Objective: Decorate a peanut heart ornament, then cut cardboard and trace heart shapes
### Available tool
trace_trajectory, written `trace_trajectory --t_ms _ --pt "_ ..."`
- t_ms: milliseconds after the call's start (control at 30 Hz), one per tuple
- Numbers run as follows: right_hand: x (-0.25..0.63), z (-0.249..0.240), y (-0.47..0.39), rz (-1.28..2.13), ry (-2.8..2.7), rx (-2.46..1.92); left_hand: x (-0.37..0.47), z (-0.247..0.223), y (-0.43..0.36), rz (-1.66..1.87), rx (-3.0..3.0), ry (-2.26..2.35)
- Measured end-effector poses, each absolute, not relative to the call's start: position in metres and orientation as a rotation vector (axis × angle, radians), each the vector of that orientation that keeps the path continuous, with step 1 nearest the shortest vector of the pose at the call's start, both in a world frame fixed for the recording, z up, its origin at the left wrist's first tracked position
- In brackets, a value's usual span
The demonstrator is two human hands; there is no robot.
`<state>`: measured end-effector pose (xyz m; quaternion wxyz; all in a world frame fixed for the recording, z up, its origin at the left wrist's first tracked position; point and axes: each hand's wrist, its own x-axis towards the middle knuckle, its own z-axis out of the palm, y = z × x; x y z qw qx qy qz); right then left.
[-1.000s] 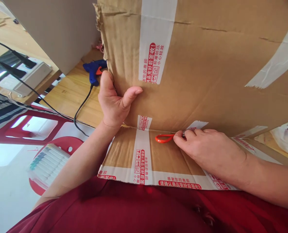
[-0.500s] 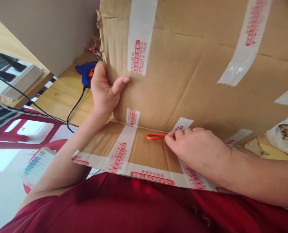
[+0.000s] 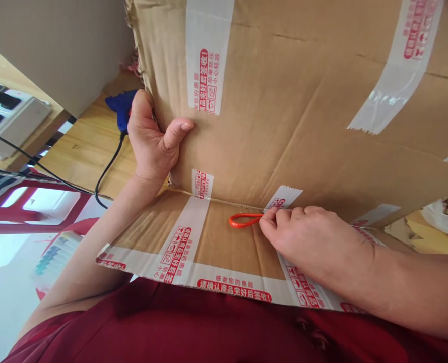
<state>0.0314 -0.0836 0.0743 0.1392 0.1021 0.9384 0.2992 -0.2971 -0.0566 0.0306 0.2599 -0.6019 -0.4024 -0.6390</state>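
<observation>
A large cardboard panel (image 3: 246,131) stands tilted in front of me, with strips of printed white tape on it. My left hand (image 3: 153,136) grips its left edge, thumb on the face and fingers behind. Along its bottom the panel meets a cardboard flap (image 3: 231,247), whose front edge is taped and lies against my red shirt. Near that fold my right hand (image 3: 307,232) is closed on a thing with an orange loop handle (image 3: 242,220). Only the loop shows; whatever else belongs to it is hidden under the fingers.
Behind my left hand a blue glue gun (image 3: 121,108) lies on a wooden surface (image 3: 83,151), its black cord trailing forward. A white power strip (image 3: 15,126) is at the left, above a red stool (image 3: 30,206). A plastic bag (image 3: 443,217) with brown pieces sits at the right.
In the picture, the cardboard and my left hand have shifted slightly left. The orange loop shows wider open to view, still in my right hand. Both grips stay the same.
</observation>
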Motion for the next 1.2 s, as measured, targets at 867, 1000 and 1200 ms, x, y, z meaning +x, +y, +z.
trace_trajectory --t_ms 867,1000,1200 --pt "0.072 0.067 -0.076 0.983 2.715 0.408 -0.312 0.024 -0.049 -1.778 -1.639 -1.129" --pt "0.08 0.066 -0.075 0.953 2.675 0.434 -0.312 0.023 -0.047 -1.836 -1.643 -1.156" --pt "0.083 0.072 -0.069 0.857 2.67 0.439 -0.307 0.025 -0.049 -1.949 -1.597 -1.149"
